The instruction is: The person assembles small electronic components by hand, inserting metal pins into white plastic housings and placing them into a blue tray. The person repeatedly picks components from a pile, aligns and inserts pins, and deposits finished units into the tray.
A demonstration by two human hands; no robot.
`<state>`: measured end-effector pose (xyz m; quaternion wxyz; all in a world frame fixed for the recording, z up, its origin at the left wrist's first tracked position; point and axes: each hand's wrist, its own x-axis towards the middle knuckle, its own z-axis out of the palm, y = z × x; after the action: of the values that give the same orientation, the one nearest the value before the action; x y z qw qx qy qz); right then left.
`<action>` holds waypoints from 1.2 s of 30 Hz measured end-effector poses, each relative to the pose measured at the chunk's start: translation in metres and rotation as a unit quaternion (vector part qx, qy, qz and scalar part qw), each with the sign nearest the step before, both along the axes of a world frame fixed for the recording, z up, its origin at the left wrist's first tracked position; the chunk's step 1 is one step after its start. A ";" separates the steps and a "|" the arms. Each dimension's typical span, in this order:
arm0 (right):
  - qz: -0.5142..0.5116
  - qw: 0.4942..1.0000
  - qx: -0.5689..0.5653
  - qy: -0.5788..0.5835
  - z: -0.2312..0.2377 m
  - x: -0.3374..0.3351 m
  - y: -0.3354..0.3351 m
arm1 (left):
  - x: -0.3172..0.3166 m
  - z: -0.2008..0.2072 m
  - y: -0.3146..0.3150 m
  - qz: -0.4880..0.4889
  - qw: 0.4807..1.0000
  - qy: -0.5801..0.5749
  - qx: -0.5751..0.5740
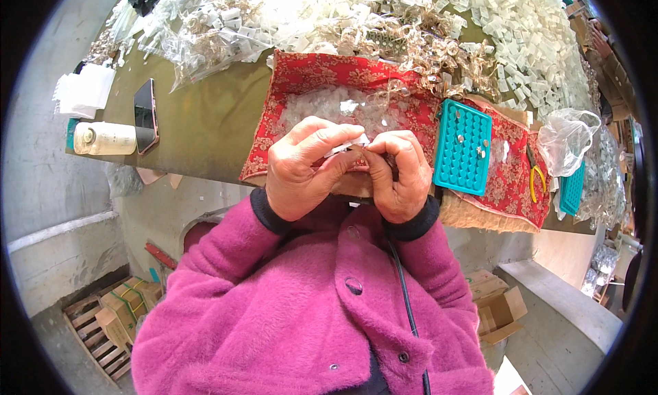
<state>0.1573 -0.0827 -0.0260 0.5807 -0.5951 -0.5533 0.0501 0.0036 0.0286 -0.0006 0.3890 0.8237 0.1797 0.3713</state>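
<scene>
My left hand pinches a small white tag between thumb and fingers, above the near part of a red floral cloth. Close against it, my right hand is closed too, thumb and forefinger meeting at the tag's right end. Whatever else sits between those fingertips is too small to make out. Just beyond both hands, a heap of clear plastic pieces lies on the cloth. To the right of my right hand is a teal tray with rows of round pockets and a few small shiny pieces on it.
Piles of white tags and tangled brown cords cover the table's far side. Yellow-handled pliers and a clear plastic bag lie right. A phone and a pale bottle are left. Cardboard boxes stand below.
</scene>
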 end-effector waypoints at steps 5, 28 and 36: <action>0.009 1.000 0.000 0.024 -0.002 0.000 0.001 | 0.000 0.004 -0.006 -0.033 0.968 -0.032 -0.245; 0.022 0.999 -0.003 0.047 -0.001 -0.001 0.000 | -0.003 0.003 0.001 -0.082 0.857 -0.042 -0.508; 0.023 0.999 0.005 0.033 0.000 0.000 -0.001 | -0.005 0.008 0.001 -0.088 0.822 -0.054 -0.560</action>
<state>0.1578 -0.0834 -0.0263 0.6000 -0.5776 -0.5477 0.0799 -0.0018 0.0300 0.0072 0.8234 0.4549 0.2622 0.2151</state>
